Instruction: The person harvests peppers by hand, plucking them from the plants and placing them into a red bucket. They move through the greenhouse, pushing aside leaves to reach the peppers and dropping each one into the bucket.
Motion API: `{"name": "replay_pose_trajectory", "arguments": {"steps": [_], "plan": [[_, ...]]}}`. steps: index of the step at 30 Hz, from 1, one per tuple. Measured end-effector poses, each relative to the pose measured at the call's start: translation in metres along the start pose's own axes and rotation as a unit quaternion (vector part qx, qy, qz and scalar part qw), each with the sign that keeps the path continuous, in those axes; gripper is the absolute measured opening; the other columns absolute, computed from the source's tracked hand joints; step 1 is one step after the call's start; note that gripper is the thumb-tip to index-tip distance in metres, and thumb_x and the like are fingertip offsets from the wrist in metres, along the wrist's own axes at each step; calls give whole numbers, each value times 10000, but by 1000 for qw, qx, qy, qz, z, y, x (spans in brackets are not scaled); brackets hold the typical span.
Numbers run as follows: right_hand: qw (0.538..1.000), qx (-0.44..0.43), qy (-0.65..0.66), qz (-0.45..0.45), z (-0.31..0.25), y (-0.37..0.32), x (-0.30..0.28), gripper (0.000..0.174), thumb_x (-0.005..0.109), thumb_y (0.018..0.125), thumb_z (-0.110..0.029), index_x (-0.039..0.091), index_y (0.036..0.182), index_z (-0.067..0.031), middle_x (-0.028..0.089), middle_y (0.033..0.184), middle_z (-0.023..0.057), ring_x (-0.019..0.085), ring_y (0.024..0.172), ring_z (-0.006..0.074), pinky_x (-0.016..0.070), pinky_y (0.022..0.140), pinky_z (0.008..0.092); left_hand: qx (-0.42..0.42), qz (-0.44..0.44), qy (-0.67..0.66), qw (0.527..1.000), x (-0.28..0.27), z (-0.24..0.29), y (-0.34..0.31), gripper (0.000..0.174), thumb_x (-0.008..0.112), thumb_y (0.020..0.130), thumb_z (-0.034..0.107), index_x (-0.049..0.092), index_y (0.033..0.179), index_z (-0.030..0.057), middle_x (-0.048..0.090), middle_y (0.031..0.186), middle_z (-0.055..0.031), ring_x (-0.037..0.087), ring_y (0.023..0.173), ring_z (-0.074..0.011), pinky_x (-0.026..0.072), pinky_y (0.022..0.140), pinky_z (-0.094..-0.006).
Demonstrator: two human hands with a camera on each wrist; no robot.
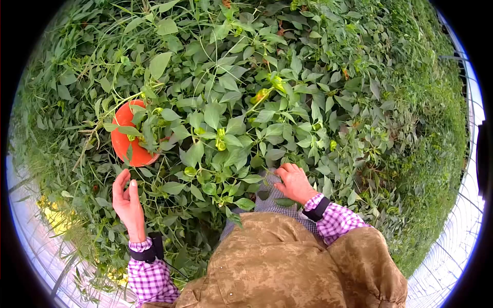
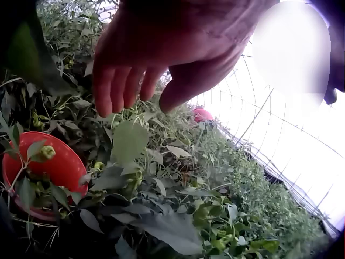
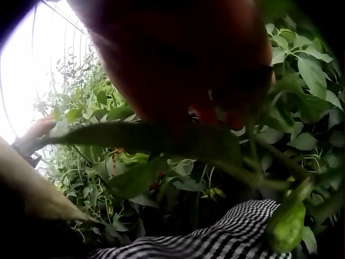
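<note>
My left hand (image 1: pixel 129 206) hovers over the foliage at the left, its fingers loosely extended and nothing in its grasp. Just beyond its fingertips stands a red bucket (image 1: pixel 123 143), partly covered by leaves. Green peppers lie inside the bucket, as the left wrist view shows past the hand (image 2: pixel 172 48). My right hand (image 1: pixel 296 184) is low among the leaves in front of the checked trouser leg (image 1: pixel 267 197), fingers slightly bent and no pepper in them. Close below it in the right wrist view hangs a wrinkled green pepper (image 3: pixel 288 224); leaves hide part of the fingers.
Dense pepper plants (image 1: pixel 231 92) surround me, with several light green peppers (image 1: pixel 221 141) among the leaves and a reddening pepper (image 1: pixel 261 95) farther up. A pink-red container (image 2: pixel 202 115) stands in the distance. Greenhouse netting (image 1: pixel 457 215) borders the right side.
</note>
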State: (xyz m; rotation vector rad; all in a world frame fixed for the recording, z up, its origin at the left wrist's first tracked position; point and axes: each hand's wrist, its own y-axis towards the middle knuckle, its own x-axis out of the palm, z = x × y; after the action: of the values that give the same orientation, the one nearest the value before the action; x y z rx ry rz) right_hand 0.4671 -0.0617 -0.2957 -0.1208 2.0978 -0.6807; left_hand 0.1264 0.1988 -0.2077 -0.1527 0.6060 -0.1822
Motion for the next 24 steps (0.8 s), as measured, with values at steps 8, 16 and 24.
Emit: {"name": "replay_pose_trajectory", "arguments": {"steps": [8,16,24], "plan": [[960,152,76,-224,89,-52,85,372,504,907,-302,553,1171,-44,649,994,221,615,976,367,476,859,455,360,-339,111,862,159,73,-67,327,700,746,68,630,1065,48,612,1136,-91,577,1099,-285,481,924,-372],[979,-40,196,-32,-9,-30,-7,321,636,847,-271,589,997,10,613,868,195,607,799,380,495,694,430,351,-516,197,756,241,17,-86,411,646,782,84,559,1183,88,516,1289,-98,435,1269,-288,393,1004,-426],[892,248,377,-15,112,14,-3,274,564,899,-235,683,939,9,675,764,131,652,683,181,510,627,320,82,-548,90,827,198,-27,-74,469,587,841,63,470,1293,13,575,1179,-115,567,1081,-258,469,915,-334]]}}
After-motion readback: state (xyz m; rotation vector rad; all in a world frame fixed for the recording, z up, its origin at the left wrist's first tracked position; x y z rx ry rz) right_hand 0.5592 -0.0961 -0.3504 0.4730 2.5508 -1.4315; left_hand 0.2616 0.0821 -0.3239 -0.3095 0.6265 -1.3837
